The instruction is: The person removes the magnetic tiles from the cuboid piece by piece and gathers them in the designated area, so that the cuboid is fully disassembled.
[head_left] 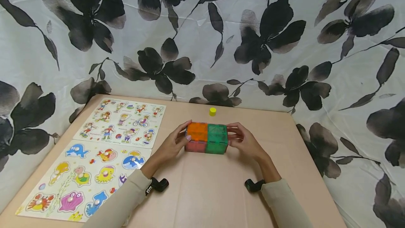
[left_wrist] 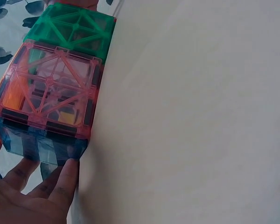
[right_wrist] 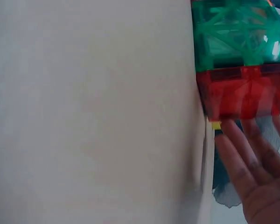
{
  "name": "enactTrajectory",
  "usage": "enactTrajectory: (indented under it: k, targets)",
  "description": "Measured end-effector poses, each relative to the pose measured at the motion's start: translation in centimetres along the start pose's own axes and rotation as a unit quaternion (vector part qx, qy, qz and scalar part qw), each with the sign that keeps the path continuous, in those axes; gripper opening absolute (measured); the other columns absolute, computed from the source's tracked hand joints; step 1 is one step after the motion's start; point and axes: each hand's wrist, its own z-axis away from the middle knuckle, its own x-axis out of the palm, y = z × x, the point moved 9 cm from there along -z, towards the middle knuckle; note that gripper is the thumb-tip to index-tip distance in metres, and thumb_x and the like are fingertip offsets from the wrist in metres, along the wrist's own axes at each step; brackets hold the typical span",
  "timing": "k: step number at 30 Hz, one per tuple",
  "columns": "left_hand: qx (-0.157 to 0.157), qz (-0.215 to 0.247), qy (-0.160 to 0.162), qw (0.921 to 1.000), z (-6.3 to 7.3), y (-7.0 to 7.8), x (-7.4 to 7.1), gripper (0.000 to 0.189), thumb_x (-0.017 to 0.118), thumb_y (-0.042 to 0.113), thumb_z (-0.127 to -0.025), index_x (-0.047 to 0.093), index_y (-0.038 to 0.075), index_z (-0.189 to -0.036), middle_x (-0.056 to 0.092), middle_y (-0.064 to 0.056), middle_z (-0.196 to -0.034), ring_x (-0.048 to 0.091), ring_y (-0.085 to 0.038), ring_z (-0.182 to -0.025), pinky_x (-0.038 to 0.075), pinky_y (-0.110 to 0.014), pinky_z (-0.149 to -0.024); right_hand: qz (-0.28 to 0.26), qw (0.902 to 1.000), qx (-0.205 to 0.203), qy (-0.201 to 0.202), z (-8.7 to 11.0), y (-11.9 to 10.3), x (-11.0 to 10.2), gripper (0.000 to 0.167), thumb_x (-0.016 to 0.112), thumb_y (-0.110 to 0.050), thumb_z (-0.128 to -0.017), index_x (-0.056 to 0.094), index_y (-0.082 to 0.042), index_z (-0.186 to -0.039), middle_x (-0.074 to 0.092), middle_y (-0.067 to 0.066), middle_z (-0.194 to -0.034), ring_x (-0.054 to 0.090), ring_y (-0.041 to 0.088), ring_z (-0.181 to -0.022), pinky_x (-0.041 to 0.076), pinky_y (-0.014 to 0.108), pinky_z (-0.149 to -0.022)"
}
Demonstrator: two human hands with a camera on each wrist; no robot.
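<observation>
A box of translucent magnetic tiles (head_left: 207, 137) lies on the table, with orange and green tiles on top and pink and green ones in front. My left hand (head_left: 172, 143) holds its left end. In the left wrist view, several fingers are against the blue end tile (left_wrist: 42, 142), and a fingertip shows at the orange side. At the opposite end, my right hand (head_left: 248, 141) touches the box. Its fingers extend fairly straight to the red end tile (right_wrist: 245, 95) in the right wrist view. The tiles' underside is hidden.
A small yellow cylinder (head_left: 212, 111) stands behind the box. Two picture boards lie at the left: one with children figures (head_left: 121, 120), one with sea animals (head_left: 82, 178), partly under the left sleeve (head_left: 120, 200). A flowered cloth (head_left: 202, 38) hangs behind the table (head_left: 202, 192).
</observation>
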Motion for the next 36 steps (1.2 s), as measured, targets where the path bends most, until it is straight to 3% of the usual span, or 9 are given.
enactTrajectory:
  k: [5, 17, 24, 29, 36]
  targets:
    - [0.003, -0.004, -0.003, 1.0000, 0.0, -0.1, -0.1, 0.062, 0.057, 0.022, -0.112, 0.032, 0.025, -0.168, 0.031, -0.010, -0.174, 0.040, -0.044, -0.156, 0.036, -0.063, -0.125, -0.012, 0.9998, 0.010, 0.010, -0.5, 0.3, 0.0, 0.047, 0.075, -0.004, -0.096, 0.057, -0.014, -0.139, 0.064, 0.018, -0.139, 0.070, 0.038, -0.121, 0.062, 0.031, -0.097]
    - [0.002, 0.000, -0.007, 1.0000, -0.1, -0.3, -0.1, 0.062, 0.057, 0.022, -0.112, 0.031, 0.022, -0.168, 0.031, -0.009, -0.175, 0.039, -0.043, -0.156, 0.036, -0.062, -0.126, -0.087, 0.9946, 0.055, -0.014, -1.2, 1.6, 0.3, 0.044, 0.057, 0.004, -0.095, 0.050, -0.010, -0.136, 0.054, 0.020, -0.140, 0.064, 0.034, -0.124, 0.067, 0.041, -0.088]
    - [0.005, -0.001, -0.008, 1.0000, -0.2, -0.4, 0.0, 0.062, 0.056, 0.021, -0.112, 0.031, 0.020, -0.168, 0.030, -0.009, -0.175, 0.038, -0.044, -0.156, 0.037, -0.062, -0.125, -0.093, 0.9944, 0.049, 0.002, -0.3, 1.6, -0.3, 0.043, 0.060, 0.005, -0.096, 0.050, -0.009, -0.136, 0.057, 0.022, -0.141, 0.064, 0.035, -0.125, 0.067, 0.040, -0.085]
    - [0.004, 0.001, -0.007, 1.0000, -0.1, -0.3, -0.1, 0.061, 0.057, 0.021, -0.112, 0.032, 0.025, -0.168, 0.030, -0.008, -0.175, 0.038, -0.044, -0.156, 0.039, -0.062, -0.124, -0.071, 0.9961, 0.051, 0.009, 0.0, 1.5, -0.5, 0.042, 0.068, -0.006, -0.099, 0.051, -0.011, -0.137, 0.058, 0.021, -0.142, 0.065, 0.036, -0.124, 0.067, 0.039, -0.089]
    - [0.002, 0.001, -0.008, 1.0000, -0.1, -0.4, -0.2, 0.061, 0.057, 0.023, -0.112, 0.032, 0.026, -0.168, 0.031, -0.008, -0.175, 0.039, -0.043, -0.156, 0.039, -0.062, -0.124, -0.055, 0.9939, 0.090, 0.033, 1.1, 1.3, -1.5, 0.047, 0.075, -0.013, -0.099, 0.055, -0.012, -0.142, 0.067, 0.025, -0.131, 0.074, 0.033, -0.108, 0.067, 0.048, -0.084]
